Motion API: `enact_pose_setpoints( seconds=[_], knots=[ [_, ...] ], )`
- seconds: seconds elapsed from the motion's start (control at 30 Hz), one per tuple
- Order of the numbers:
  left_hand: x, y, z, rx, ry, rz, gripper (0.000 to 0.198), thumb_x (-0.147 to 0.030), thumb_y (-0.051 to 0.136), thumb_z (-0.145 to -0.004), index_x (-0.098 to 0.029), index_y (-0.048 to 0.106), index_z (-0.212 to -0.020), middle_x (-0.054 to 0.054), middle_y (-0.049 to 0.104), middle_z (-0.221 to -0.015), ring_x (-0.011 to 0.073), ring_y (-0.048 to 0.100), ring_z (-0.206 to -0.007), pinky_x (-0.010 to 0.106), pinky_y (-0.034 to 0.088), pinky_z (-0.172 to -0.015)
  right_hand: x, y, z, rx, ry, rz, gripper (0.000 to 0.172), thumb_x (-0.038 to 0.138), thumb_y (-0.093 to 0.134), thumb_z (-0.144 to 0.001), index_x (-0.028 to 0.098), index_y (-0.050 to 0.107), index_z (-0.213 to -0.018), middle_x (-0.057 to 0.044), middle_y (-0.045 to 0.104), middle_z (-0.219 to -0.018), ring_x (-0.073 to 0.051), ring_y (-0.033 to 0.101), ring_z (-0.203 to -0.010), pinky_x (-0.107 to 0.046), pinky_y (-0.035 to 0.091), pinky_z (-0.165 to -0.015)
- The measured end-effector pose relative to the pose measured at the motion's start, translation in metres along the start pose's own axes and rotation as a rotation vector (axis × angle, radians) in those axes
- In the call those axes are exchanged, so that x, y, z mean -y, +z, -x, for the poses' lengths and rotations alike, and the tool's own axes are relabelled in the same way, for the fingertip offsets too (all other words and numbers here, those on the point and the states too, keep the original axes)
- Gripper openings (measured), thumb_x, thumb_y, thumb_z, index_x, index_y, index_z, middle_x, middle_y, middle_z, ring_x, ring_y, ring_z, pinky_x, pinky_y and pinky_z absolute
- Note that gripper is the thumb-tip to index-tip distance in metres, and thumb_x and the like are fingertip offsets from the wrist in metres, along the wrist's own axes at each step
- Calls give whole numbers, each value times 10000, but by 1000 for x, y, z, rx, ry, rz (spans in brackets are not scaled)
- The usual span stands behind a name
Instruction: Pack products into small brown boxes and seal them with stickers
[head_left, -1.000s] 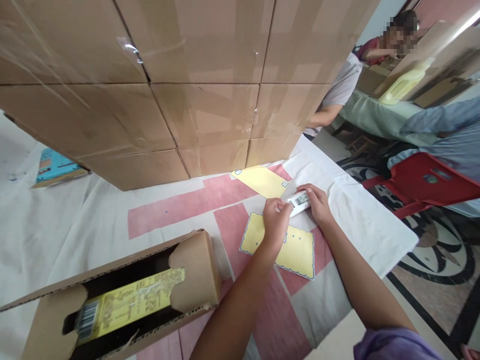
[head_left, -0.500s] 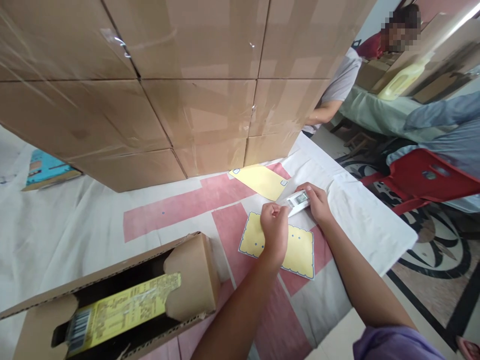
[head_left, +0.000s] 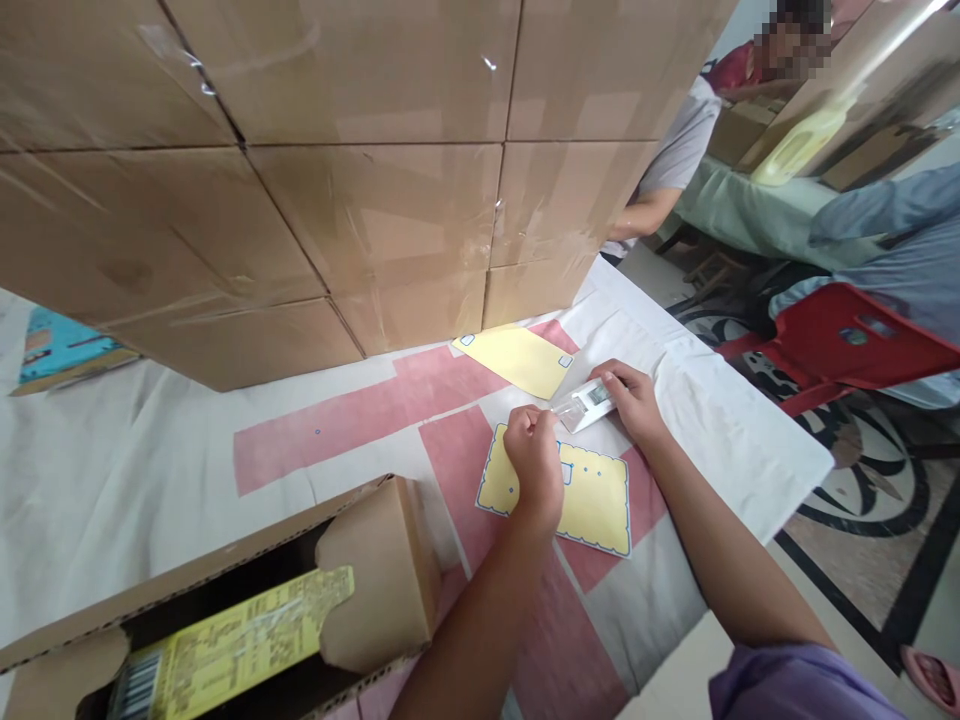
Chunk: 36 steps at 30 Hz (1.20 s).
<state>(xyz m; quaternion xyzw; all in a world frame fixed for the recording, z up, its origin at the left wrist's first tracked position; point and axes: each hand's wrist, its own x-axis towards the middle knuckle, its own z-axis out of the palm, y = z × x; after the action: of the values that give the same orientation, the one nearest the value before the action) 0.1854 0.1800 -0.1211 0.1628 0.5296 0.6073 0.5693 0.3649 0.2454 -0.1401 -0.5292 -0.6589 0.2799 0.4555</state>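
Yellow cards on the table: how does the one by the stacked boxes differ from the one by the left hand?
The near card has a wavy, blue-lined edge; the far card has straight edges. The near card shows one outlined pale patch, the far card two, near its ends. The left hand partly hides the near card; no hand covers the far card. Both are yellow and lie flat.

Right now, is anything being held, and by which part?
Yes, a white packet: the right hand grips its right end, while the left hand pinches the clear film at its other end.
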Motion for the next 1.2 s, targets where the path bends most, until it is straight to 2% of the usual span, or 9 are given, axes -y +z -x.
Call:
enact_pose_setpoints(
  seconds=[0.2,0.47,0.63,0.73,0.87,1.03,1.2],
  knots=[
    [1,0,5,-34,15,28,206,-220,614,-707,-207,419,-642,-63,362,-645,89,326,-582,240,301,-572,3,-1,0,10,1,36,272,481,645,-905,219,690,-848,-29,669,-839,-205,598,-785,-324,438,-735],
    [3,-3,2,-61,39,24,224,-251,602,-752,-217,396,-671,-65,340,-663,89,304,-576,236,301,-566,1,-2,1,22,22,-34,253,403,548,-916,219,712,-861,-38,655,-819,-214,573,-744,-337,429,-684],
    [-3,-1,3,-56,38,-37,362,-356,679,-796,-220,373,-657,-78,332,-624,83,322,-562,231,309,-557,-1,-2,1,26,42,-67,208,339,554,-910,222,723,-881,-29,644,-814,-200,551,-729,-327,406,-671],
    [-6,-2,5,-33,-1,-108,370,-408,717,-794,-220,417,-684,-84,404,-580,84,382,-528,226,328,-542,0,-2,1,22,38,-65,247,371,543,-937,218,723,-866,-30,639,-809,-199,556,-740,-326,406,-680],
    [-6,-6,6,11,-33,-151,316,-395,717,-802,-213,473,-719,-63,521,-561,99,483,-520,224,371,-554,1,-1,0,12,19,-47,317,441,533,-960,212,720,-846,-36,648,-814,-199,563,-740,-329,421,-689],
    [-6,-5,11,26,-37,-134,328,-388,728,-784,-210,471,-683,-75,480,-527,88,461,-477,208,344,-506,1,-1,0,14,11,-38,370,507,523,-968,218,719,-845,-40,649,-816,-207,573,-752,-334,436,-697],
    [-8,0,19,-9,-80,-62,352,-389,750,-755,-214,456,-673,-95,407,-541,66,386,-452,201,325,-468,1,-1,0,13,12,-32,386,526,520,-971,222,719,-841,-40,645,-808,-204,566,-738,-334,434,-688]
  ],
)
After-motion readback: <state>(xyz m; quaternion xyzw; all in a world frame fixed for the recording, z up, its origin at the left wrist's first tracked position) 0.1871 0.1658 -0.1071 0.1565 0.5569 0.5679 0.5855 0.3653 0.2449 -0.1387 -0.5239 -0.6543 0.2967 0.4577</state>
